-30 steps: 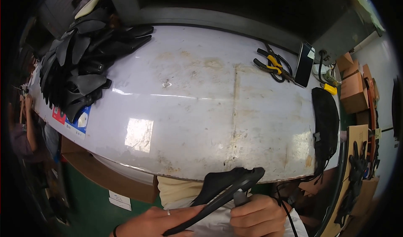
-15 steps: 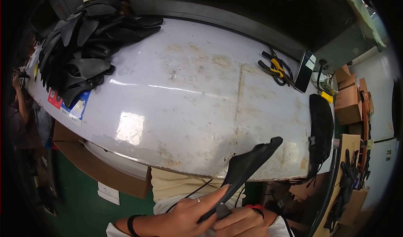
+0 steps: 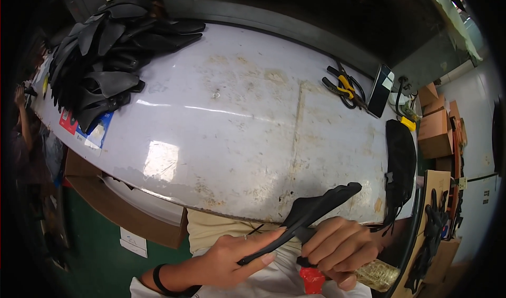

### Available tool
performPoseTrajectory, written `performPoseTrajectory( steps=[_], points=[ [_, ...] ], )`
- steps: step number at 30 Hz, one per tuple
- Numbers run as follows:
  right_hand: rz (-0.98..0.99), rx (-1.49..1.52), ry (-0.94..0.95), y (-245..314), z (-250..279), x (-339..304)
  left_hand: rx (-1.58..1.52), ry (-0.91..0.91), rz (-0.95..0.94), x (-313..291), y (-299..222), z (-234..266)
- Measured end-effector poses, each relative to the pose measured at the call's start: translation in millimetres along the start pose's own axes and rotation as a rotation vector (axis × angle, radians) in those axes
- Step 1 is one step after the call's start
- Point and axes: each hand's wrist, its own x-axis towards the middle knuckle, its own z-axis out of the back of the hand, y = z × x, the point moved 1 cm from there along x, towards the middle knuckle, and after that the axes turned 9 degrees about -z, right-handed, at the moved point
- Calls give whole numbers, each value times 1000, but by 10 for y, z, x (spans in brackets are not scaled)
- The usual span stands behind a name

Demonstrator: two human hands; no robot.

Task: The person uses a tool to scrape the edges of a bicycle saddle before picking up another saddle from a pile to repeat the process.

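Note:
My left hand (image 3: 232, 258) is closed on the lower end of a black molded rubber piece (image 3: 321, 203), shaped like a small fin and tilted up to the right over the table's near edge. Beside it, my right hand (image 3: 340, 245) makes a fist around a tape-wrapped tool. The tool's dark flat end (image 3: 303, 234) pokes out by the rubber piece; whether they touch I cannot tell. Below the fist show a red wrapped part (image 3: 312, 280) and a yellowish, clear-taped part (image 3: 378, 276). The tool's middle is hidden by my fingers.
A stained white table (image 3: 237, 140) spreads ahead. Similar black pieces (image 3: 108, 84) are heaped at its far left. Yellow-and-black pliers (image 3: 345, 87), a phone (image 3: 380, 91) and a black pouch (image 3: 400, 161) lie at the right. A cardboard box (image 3: 132, 213) stands below the left edge.
My right hand has moved up and to the right, uncovering the red and taped parts. The rubber piece has tipped lower, its far end shifting slightly right.

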Motion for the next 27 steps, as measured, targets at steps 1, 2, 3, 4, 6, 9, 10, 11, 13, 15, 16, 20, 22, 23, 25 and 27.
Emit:
performPoseTrajectory(
  steps=[1, 2, 3, 4, 6, 9, 10, 11, 13, 15, 16, 20, 22, 23, 25, 27],
  points=[
    [-3, -71, 46, 22, 56, 73, -3, 2, -4, 23, 13, 34],
    [-1, -75, 47, 39, 126, 121, 23, 25, -66, 54, 17, 59],
    [37, -79, 87, 56, 189, 157, 48, 48, -128, 83, 14, 84],
    [76, -66, 128, 48, 244, 169, 55, 40, -126, 91, -2, 133],
    [43, -131, 146, 99, 277, 163, 114, 187, 25, 96, -18, 191],
    [133, -348, 192, 83, 216, 88, -4, 104, -158, 93, 96, 162],
    [131, -337, 187, 86, 178, 12, 0, 100, -148, 80, 88, 132],
    [187, -407, 156, 86, 146, -55, -211, 151, -23, 65, 88, 88],
    [220, -545, 151, 138, 60, -79, -363, 295, 68, 72, 99, 7],
    [181, -512, 84, 161, -147, -85, -346, 330, 149, 116, -16, -48],
    [154, -482, 25, 168, -260, -110, -322, 366, 218, 155, -71, -73],
    [161, -286, -115, 58, -637, -223, -88, 231, -118, 293, 59, -159],
    [139, -228, -19, 119, -564, -229, -90, 189, -100, 288, 106, -217],
    [15, -207, 3, 174, -539, -227, -89, 144, -78, 275, 122, -236],
    [-108, -186, 27, 153, -542, -235, -98, 135, -101, 257, 136, -280],
    [63, 127, -203, 49, -517, -214, -115, 126, -125, 270, 142, -292]
  ],
)
